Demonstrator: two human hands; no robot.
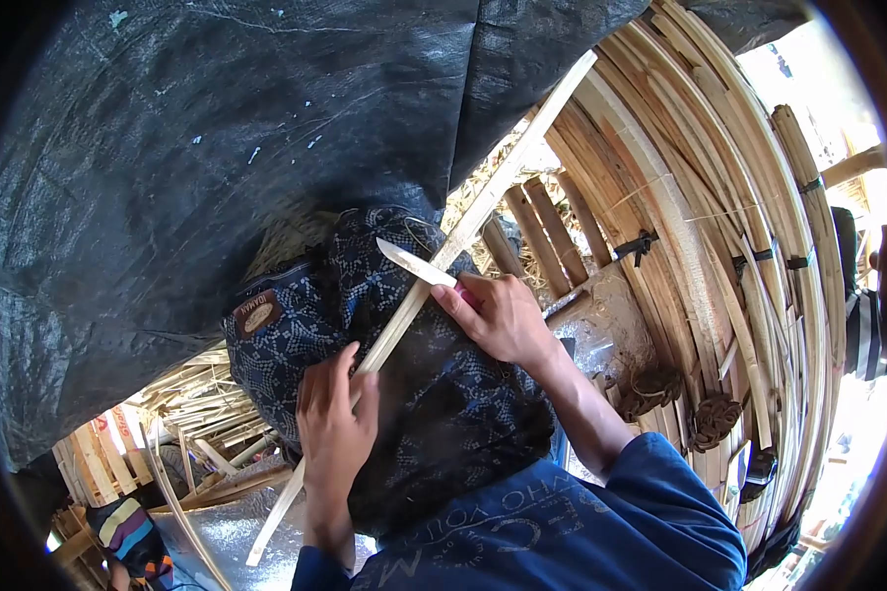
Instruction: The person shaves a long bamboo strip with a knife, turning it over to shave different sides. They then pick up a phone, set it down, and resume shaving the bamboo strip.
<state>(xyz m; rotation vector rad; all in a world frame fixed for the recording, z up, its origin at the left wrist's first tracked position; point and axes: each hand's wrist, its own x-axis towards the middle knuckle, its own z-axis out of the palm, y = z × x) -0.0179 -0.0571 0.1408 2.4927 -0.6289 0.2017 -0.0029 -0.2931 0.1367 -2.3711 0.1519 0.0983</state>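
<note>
A long pale strip that looks like split bamboo (495,187) runs diagonally across my lap, over dark blue patterned cloth (463,404). My right hand (501,317) is closed around the handle of a knife (412,264). The handle is mostly hidden, with a bit of pink showing at the fingers. The blade points up and left and lies across the strip. Lower down, my left hand (335,419) is over the strip, thumb and forefinger apart on either side of it. The palm hides part of the strip, and its lower end shows beyond the wrist.
A black plastic sheet (217,148) covers the upper left. On the right stand bundled long strips (695,217), tied with dark bands. Shavings and offcuts (202,404) lie at the left, near multicoloured striped cloth (128,532). Wooden slats (552,231) are beyond my lap.
</note>
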